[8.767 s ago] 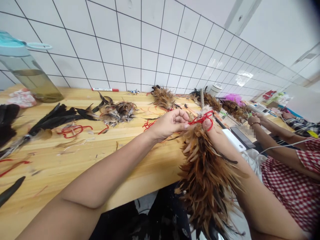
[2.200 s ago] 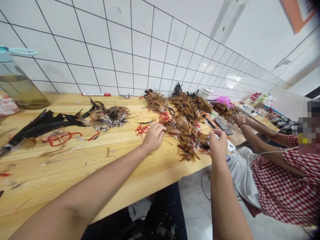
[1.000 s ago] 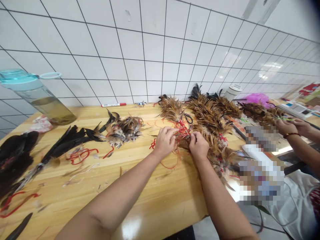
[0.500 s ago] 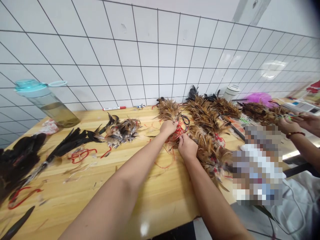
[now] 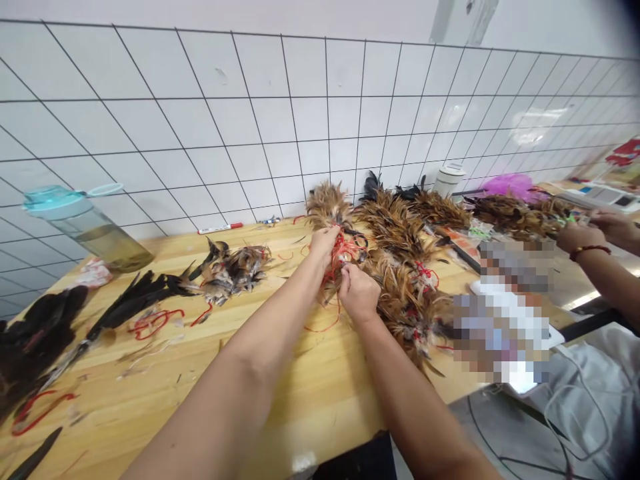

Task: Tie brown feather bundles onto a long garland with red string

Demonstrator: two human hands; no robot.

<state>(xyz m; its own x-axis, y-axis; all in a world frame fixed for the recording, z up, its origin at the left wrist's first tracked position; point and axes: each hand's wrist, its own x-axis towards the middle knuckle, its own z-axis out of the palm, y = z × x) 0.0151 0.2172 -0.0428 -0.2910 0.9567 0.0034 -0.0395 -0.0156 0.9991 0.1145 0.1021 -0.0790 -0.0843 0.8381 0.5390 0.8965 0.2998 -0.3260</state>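
My left hand (image 5: 326, 241) is closed on the base of a brown feather bundle (image 5: 329, 203), whose plumes fan out towards the wall. Just nearer and to the right, my right hand (image 5: 359, 293) is closed with fingertips pinched together; what they hold is too small to make out. Between and behind the hands lies a tangle of red string (image 5: 347, 248), with a thin loose strand curving across the table. A black ring-shaped handle (image 5: 361, 240) pokes out beside the tangle. Right of my hands lie several long brown feather bundles (image 5: 393, 220) tied with red string.
On the wooden table (image 5: 165, 407) at left are black feathers (image 5: 130, 300), a smaller feather clump (image 5: 237, 273) and a tilted-looking bottle (image 5: 105, 230). A red-and-white marker (image 5: 220, 229) lies near the tiled wall. At right, another person's hands (image 5: 583, 237) hold feather work; a white cup (image 5: 449, 179) stands behind.
The view has tipped slightly up and to the right. My right hand has come a little closer to the left one, still pinched; the left keeps its hold on the feather bundle.
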